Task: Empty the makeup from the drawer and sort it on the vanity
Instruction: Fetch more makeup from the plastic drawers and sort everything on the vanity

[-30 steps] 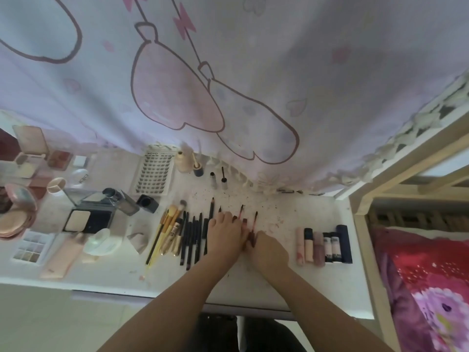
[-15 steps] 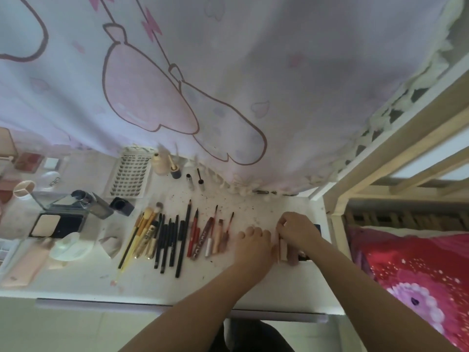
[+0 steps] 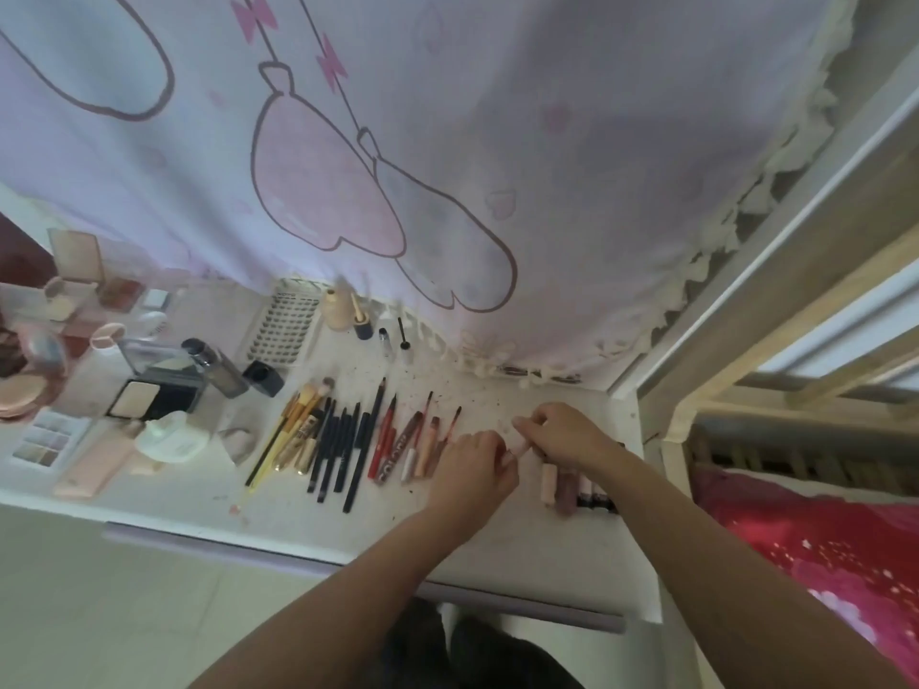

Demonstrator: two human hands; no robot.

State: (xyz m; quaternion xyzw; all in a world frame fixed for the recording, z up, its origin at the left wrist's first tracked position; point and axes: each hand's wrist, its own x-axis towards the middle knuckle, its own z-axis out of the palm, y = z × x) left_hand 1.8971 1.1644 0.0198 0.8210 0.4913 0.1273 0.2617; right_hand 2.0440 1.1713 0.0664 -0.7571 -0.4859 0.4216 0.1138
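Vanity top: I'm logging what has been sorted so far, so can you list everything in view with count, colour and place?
Black pencils: about six, black, centre row.
Red pencils: about two, red, right of the black ones.
Brushes: several, yellow and gold, left of the pencils.
Tubes: several, pink to dark, under the right wrist.
Powder compact: one, black, left.
Lash tray: one, white, back.
Eyeshadow palette: one, pale, far left.
Curtain: one, lilac, behind.
Bedding: red, right.
Pink tube: one, held between both hands.
Left hand: fingers pinch the pink tube.
Right hand: grips its other end.
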